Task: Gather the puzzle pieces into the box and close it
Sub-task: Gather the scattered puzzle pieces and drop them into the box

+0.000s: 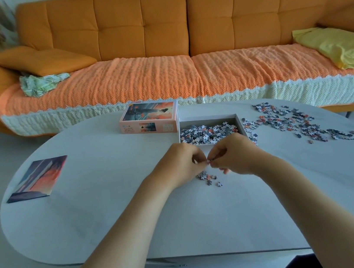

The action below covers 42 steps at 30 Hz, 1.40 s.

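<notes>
Puzzle pieces fill the open box tray in a grey, white & coral heap. Tray sits on the white table at 12 o'clock from the hands, its near edge just behind the knuckles. Box lid, picture side up, sits at 11 o'clock, right against or v. close to the tray's left wall; can't tell which. Loose spread of more pieces lies on the table at 2 o'clock, starting just beside the tray's right wall & trailing toward the table's right edge. Small cluster of pieces lies at 6 o'clock, just under the fingers.

Left hand & right hand meet fingertip to fingertip above the table, both w/ a narrow grip: thumb & forefinger of each pinch one held bit, tiny & dark, btwn them. How many pieces it is, can't tell. Other fingers are curled in.

Picture print in sunset colours lies flat at 9 o'clock, well apart from the rest. Beyond the table at 12 o'clock is an orange sofa w/ a knitted orange cover. Orange cushion & green patterned cloth are on its left end, yellow cloth on its right end.
</notes>
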Each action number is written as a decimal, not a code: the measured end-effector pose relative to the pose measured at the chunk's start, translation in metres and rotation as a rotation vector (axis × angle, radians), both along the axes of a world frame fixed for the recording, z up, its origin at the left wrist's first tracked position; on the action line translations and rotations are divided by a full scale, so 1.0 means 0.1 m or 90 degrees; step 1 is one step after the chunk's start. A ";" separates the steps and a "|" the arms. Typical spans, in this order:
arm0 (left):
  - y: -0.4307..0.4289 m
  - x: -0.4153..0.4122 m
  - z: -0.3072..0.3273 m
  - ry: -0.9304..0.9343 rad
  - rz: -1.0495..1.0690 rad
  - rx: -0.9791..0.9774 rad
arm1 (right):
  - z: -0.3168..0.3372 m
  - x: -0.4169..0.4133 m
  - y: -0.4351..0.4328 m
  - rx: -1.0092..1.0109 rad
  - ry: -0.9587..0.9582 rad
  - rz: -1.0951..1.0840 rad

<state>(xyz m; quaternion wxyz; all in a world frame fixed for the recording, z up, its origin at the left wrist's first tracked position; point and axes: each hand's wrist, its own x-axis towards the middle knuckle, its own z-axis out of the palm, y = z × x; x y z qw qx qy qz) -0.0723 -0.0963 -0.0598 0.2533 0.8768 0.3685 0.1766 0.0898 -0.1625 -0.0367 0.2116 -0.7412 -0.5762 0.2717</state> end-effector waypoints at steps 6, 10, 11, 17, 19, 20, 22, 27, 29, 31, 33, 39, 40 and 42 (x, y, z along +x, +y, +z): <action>0.25 0.11 0.13 -0.139 0.083 0.108 | 0.08 0.09 0.24 0.253 0.025 -0.081; 0.44 0.21 0.02 -0.026 0.085 0.227 | -0.06 0.11 0.38 0.232 -0.087 -0.052; 0.46 0.21 -0.01 -0.015 0.073 0.240 | -0.10 0.12 0.39 0.205 -0.111 -0.030; 0.45 0.17 -0.03 -0.071 0.035 0.288 | -0.09 0.23 0.36 0.237 -0.118 -0.014; 0.39 0.13 -0.01 -0.103 0.004 0.278 | -0.05 0.22 0.30 0.281 -0.132 -0.008; 0.34 0.10 0.00 -0.110 -0.012 0.257 | -0.03 0.21 0.25 0.301 -0.132 0.004; 0.25 0.03 0.02 -0.103 -0.039 0.175 | 0.01 0.19 0.14 0.308 -0.127 0.055; 0.11 -0.13 -0.04 0.117 -0.070 0.029 | 0.02 0.19 -0.07 0.007 -0.144 0.185; 0.07 -0.18 -0.10 0.177 -0.077 0.024 | -0.03 0.18 -0.12 -0.057 -0.133 0.183; 0.01 -0.18 -0.13 0.167 -0.081 0.022 | -0.08 0.15 -0.15 -0.051 -0.122 0.162; -0.04 -0.16 -0.14 0.132 -0.083 0.010 | -0.11 0.09 -0.15 -0.024 -0.128 0.144; -0.13 -0.10 -0.11 0.073 -0.051 -0.027 | -0.16 -0.05 -0.13 -0.002 -0.104 0.104; -0.13 -0.10 -0.11 0.066 -0.046 -0.038 | -0.16 -0.06 -0.14 -0.003 -0.103 0.104; -0.12 -0.09 -0.12 0.051 -0.045 -0.057 | -0.16 -0.07 -0.14 -0.008 -0.100 0.103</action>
